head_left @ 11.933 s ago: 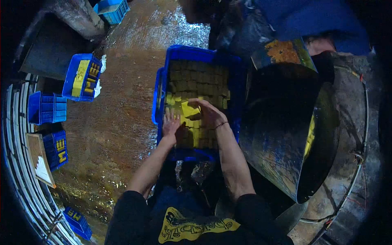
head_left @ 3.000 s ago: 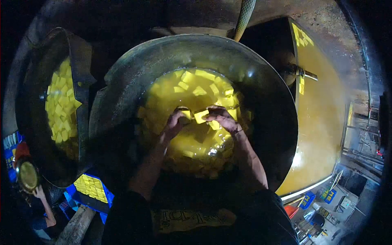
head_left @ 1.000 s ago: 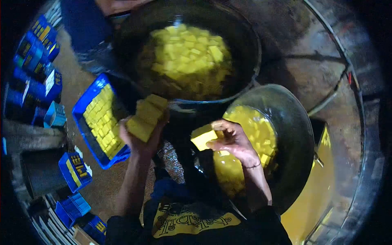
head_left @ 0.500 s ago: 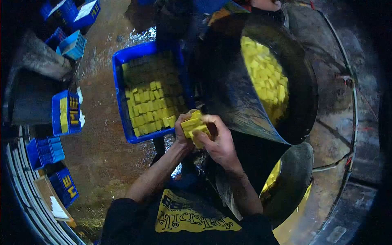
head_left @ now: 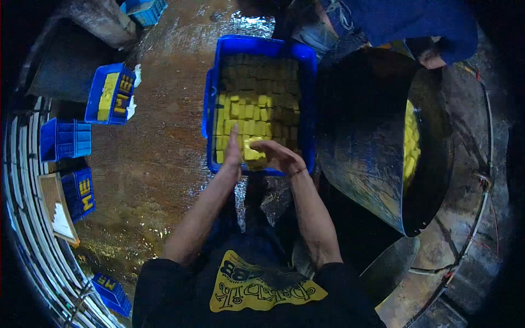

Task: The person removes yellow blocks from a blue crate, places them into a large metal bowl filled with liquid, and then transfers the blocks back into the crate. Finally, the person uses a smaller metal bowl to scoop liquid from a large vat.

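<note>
A deep blue crate (head_left: 216,156) stands before me, packed with rows of yellow tofu blocks (head_left: 257,113). Over its near end, my left hand (head_left: 234,152) has its fingers stretched out along the left side of a brighter tofu block (head_left: 254,155). From the right, my right hand (head_left: 281,157) curves around that block, fingertips overlapping its top. Both palms face inward with the block between them. The block sits close over the nearest row. Shadow darkens the tofu at the crate's far and right sides.
Right of the crate stands a large dark vessel (head_left: 372,153) with yellow pieces inside, and another person's hand (head_left: 432,59) shows above it. Smaller blue crates (head_left: 112,93) line the left, near white slats (head_left: 24,180). The brown floor (head_left: 153,131) looks wet.
My view has shifted, putting the crate straight ahead. Both hands have gone from holding several tofu blocks beside the crate to a spot over its near end, and my left fingers have straightened.
</note>
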`<state>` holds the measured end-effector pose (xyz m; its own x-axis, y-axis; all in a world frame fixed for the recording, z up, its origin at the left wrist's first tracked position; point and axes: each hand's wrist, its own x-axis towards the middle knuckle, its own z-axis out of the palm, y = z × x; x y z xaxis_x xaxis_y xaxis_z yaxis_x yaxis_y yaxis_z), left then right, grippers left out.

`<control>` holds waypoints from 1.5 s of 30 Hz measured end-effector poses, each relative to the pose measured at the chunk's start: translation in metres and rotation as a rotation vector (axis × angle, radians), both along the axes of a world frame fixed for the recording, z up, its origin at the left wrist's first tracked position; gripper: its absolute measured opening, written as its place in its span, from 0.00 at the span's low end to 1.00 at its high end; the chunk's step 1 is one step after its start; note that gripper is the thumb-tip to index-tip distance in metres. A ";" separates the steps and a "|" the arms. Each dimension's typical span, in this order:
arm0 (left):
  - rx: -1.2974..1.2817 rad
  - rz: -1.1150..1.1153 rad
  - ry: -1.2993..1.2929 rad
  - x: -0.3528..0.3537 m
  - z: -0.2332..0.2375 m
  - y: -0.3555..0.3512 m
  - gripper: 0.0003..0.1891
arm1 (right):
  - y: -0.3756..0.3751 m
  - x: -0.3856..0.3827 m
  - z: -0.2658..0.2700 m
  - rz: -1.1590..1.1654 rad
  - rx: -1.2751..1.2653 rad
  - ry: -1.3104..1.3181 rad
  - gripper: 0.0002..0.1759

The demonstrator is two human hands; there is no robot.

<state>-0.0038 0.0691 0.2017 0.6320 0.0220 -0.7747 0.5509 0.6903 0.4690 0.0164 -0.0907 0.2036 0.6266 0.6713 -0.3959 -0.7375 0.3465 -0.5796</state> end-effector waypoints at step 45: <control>0.829 -2.484 -1.599 -0.377 -0.108 -0.571 0.19 | -0.451 -0.524 -0.074 -0.369 -2.035 0.444 0.28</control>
<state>-0.3811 -0.5018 0.0937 -0.1750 -0.8628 -0.4743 -0.8449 -0.1158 0.5223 -0.5080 -0.5418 0.1297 0.2781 -0.8923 -0.3558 -0.9604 -0.2649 -0.0863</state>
